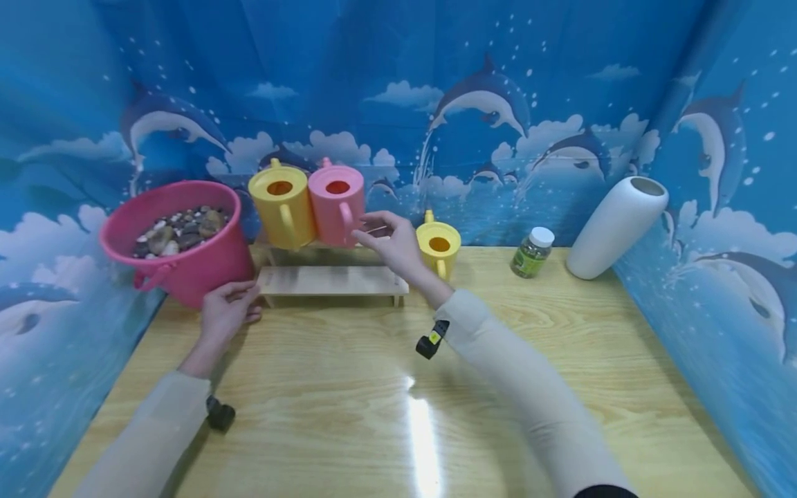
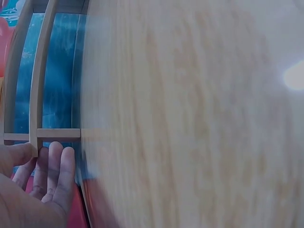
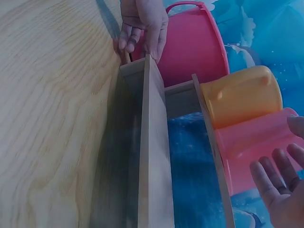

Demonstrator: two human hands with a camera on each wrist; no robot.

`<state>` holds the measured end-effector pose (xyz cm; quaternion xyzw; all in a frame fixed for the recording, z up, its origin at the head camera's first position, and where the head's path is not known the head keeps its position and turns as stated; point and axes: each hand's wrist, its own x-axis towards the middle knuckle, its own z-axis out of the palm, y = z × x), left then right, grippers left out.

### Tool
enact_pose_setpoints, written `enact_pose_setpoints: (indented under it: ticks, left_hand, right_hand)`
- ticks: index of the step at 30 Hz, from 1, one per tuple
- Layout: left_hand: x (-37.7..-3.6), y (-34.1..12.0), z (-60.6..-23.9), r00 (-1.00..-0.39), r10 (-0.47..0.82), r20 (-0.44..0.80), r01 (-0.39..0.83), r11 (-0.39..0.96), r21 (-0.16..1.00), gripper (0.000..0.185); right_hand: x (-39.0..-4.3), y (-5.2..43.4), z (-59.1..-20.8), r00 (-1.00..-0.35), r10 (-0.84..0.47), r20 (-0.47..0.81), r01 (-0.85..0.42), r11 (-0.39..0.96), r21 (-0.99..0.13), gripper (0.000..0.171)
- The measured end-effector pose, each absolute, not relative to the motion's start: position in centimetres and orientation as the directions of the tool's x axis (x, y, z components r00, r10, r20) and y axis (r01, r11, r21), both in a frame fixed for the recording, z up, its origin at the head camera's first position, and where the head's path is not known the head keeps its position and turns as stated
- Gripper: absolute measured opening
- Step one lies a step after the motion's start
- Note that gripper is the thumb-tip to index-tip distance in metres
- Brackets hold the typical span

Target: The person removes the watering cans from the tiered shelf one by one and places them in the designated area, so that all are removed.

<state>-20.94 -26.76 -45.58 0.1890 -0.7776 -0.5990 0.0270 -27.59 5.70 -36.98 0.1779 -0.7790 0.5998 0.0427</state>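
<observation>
A two-step wooden rack (image 1: 330,280) stands at the back of the table. On its upper step sit a yellow watering can (image 1: 283,207) and a pink watering can (image 1: 336,204). My right hand (image 1: 389,242) hovers open just right of the pink can (image 3: 256,147), fingers (image 3: 273,178) straight and holding nothing. My left hand (image 1: 227,311) is at the rack's left end, beside a pink bucket (image 1: 205,266) of stones, fingers relaxed and empty. The left wrist view shows those fingers (image 2: 59,171) by the rack's frame (image 2: 40,133).
A small yellow watering can (image 1: 438,249) stands on the table right of the rack. Further right are a green bottle with a white cap (image 1: 532,252) and a leaning white vase (image 1: 616,225). Blue dolphin-print walls enclose the wooden table (image 1: 373,415) on three sides.
</observation>
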Motion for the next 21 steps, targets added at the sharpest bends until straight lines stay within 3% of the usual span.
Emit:
enact_pose_setpoints:
  ticks: [9,21]
  left_hand:
    - [-21.0,-26.6,-45.6,-0.930,-0.325,-0.174,-0.246,0.194,0.950,0.045]
    - [-21.1,-26.5,-45.4,-0.914,-0.352,-0.200,-0.298,0.251,0.921,0.042]
  right_hand:
    - [-28.4,4.0,-36.9,-0.937,-0.261,0.232,-0.296,0.241,-0.924,0.038]
    - [-27.8,4.8,-36.1,-0.920,-0.254,0.297,-0.363,0.277,-0.889,0.032]
